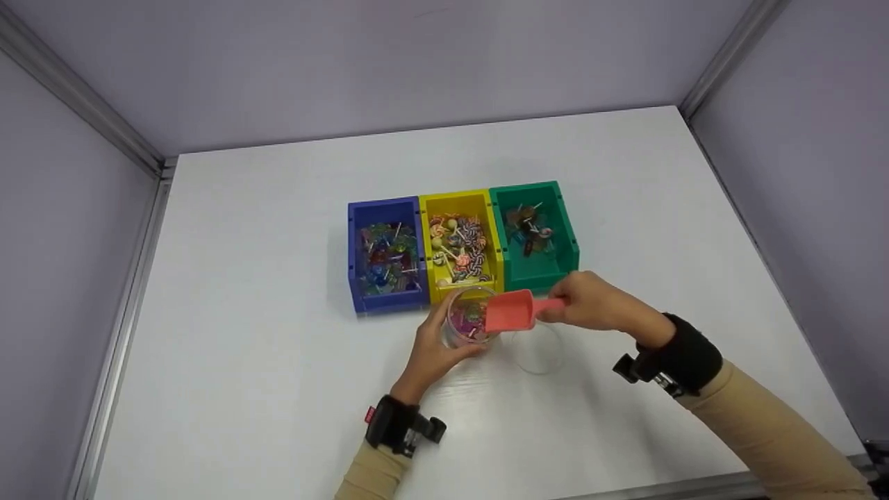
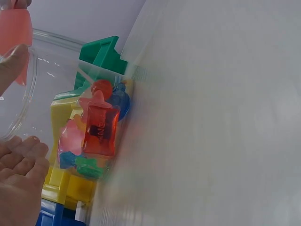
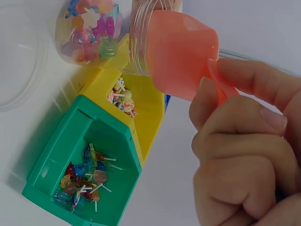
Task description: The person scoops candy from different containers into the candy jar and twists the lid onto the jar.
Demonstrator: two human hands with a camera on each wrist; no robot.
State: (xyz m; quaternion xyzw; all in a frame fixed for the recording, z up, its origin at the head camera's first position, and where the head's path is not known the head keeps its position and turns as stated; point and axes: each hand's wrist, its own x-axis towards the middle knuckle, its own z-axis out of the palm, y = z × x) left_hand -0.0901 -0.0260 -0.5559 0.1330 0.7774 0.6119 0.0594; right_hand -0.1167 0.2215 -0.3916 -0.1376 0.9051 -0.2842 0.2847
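Observation:
A clear jar (image 1: 467,321) partly filled with colourful translucent trinkets stands in front of the yellow bin. My left hand (image 1: 429,355) grips it round the side. With my right hand (image 1: 590,303) I pinch the handle of a coral-pink scoop (image 1: 509,312), whose blade overlaps the jar's mouth. In the right wrist view the blade (image 3: 181,52) lies across the jar's threaded rim and no trinkets show on it. Through the jar wall in the left wrist view, a red block-shaped piece (image 2: 100,132) and pink star-like pieces are visible.
Beyond the jar, three joined bins form a row: blue (image 1: 392,303), yellow (image 1: 458,203) and green (image 1: 555,267). Each holds small candy-like pieces, several on sticks. A clear round lid (image 1: 538,349) lies on the white table (image 1: 264,389) right of the jar. Pale walls enclose the table.

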